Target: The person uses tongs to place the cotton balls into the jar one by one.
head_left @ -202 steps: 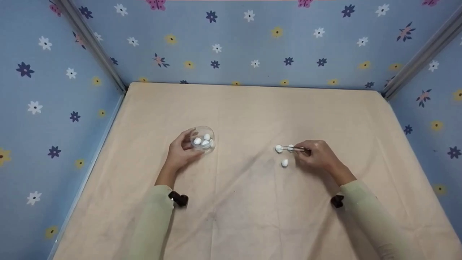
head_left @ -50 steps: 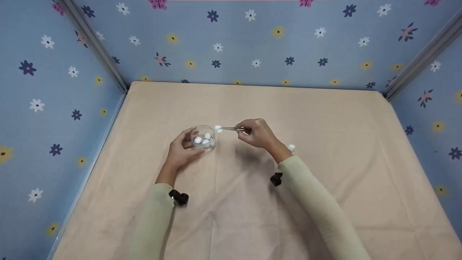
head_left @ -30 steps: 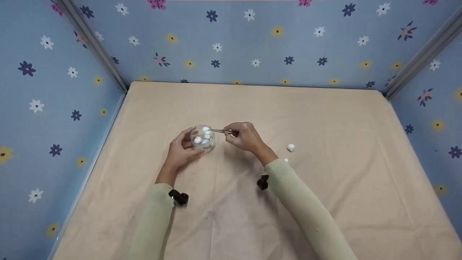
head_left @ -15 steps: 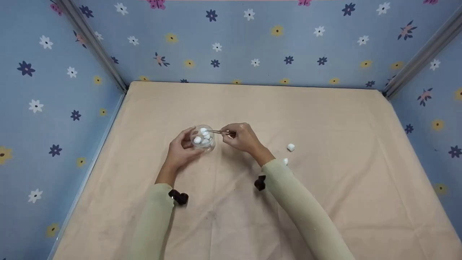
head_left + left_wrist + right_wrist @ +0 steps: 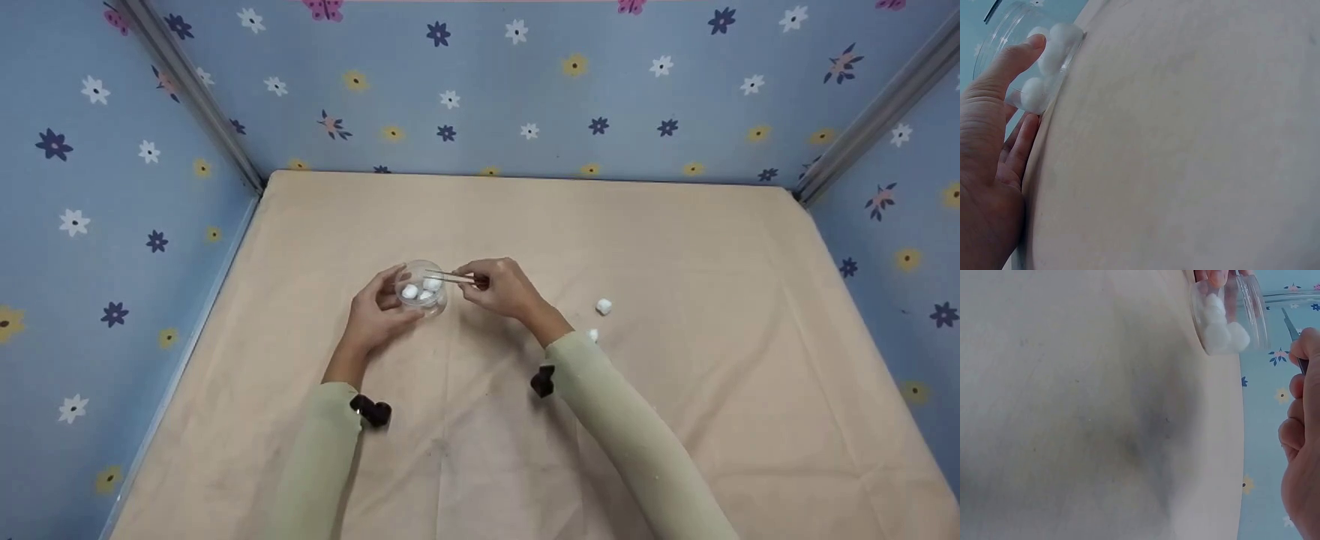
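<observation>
My left hand (image 5: pixel 377 313) grips a clear plastic jar (image 5: pixel 418 268) around its side, with the jar standing on the cloth. Inside it lie several white cotton balls (image 5: pixel 1217 336), seen through the wall in both wrist views. Between the thumb and fingers of my right hand (image 5: pixel 501 289) a pair of metal tweezers (image 5: pixel 455 277) is pinched. Its tips point left over the jar's mouth, slightly apart, with nothing between them. In the right wrist view the tweezers' tips are just outside the rim, above the cotton balls.
Two more cotton balls lie on the cloth to the right: one in full view (image 5: pixel 604 306), the other (image 5: pixel 593 335) partly behind the right sleeve (image 5: pixel 622 420). A beige cloth (image 5: pixel 525 217) covers the table. Blue flowered panels (image 5: pixel 510 90) enclose its back and sides.
My right hand has brought a cotton ball from the right side to the jar and let it drop in; the tweezers are now without it. My left hand has kept its place.
</observation>
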A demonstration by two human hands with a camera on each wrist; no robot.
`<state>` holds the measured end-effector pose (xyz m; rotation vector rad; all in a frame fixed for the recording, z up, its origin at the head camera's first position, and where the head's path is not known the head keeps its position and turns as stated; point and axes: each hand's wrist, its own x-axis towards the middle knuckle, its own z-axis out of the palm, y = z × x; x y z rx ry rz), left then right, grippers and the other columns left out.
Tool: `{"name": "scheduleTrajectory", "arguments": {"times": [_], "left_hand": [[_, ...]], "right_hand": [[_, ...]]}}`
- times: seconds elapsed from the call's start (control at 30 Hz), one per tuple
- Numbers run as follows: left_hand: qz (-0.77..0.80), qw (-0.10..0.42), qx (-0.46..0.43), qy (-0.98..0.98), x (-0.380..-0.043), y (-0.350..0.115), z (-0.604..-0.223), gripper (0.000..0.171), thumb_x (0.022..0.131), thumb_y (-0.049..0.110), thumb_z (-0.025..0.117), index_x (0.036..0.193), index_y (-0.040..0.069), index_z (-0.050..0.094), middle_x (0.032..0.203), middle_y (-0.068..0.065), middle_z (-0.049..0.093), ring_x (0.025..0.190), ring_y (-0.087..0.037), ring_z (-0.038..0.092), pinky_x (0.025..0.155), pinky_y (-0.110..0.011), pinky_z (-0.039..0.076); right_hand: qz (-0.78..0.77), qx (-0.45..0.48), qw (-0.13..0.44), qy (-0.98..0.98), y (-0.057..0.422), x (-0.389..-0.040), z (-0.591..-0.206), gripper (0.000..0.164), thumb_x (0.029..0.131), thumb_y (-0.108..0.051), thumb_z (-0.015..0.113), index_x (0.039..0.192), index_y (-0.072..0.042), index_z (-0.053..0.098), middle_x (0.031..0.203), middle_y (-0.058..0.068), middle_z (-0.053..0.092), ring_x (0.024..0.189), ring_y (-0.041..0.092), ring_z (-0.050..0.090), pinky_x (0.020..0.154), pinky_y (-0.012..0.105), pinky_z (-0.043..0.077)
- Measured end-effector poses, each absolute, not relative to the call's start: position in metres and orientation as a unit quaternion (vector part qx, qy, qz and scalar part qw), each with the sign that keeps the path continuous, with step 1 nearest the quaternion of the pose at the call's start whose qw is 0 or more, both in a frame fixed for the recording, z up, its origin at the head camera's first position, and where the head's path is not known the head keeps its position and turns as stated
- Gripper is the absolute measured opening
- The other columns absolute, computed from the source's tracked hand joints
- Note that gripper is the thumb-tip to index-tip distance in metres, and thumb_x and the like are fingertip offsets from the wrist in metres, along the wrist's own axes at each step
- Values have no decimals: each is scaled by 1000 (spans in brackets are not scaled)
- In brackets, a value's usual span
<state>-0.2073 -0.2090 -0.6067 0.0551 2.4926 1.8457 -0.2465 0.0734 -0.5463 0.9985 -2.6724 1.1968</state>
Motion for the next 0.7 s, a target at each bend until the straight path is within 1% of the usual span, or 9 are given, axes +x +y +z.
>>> {"name": "scheduleTrajectory", "arguments": {"times": [0.13,0.27,0.47,0.7], "left_hand": [[592,20,16,806,-207,-208,-607,94,86,2,96,168,16,53,166,-15,63,138,-36,69,105,-14,57],[592,19,16,805,-207,-208,-607,94,86,2,96,168,15,53,166,-15,63,138,-36,69,105,-14,57],[603,19,22,797,-206,-209,-606,94,86,-3,95,168,15,53,166,-16,63,141,-37,67,103,-11,55],[605,20,24,796,-206,-209,-607,93,86,-5,94,168,15,53,167,-15,62,145,-36,65,106,-12,55]], "right_hand": [[393,326,23,-859,76,-247,-546,29,103,-7,72,129,-2,83,90,16,80,72,12,52,68,25,43],[408,328,22,-852,81,-246,-544,31,102,-5,72,132,-4,79,79,15,72,69,12,49,68,25,42],[431,322,9,-843,90,-246,-539,25,100,-2,71,124,-4,79,74,9,64,68,11,46,68,24,41],[434,323,14,-841,101,-247,-531,20,101,-5,74,120,-5,81,74,8,61,68,11,46,68,25,41]]}}
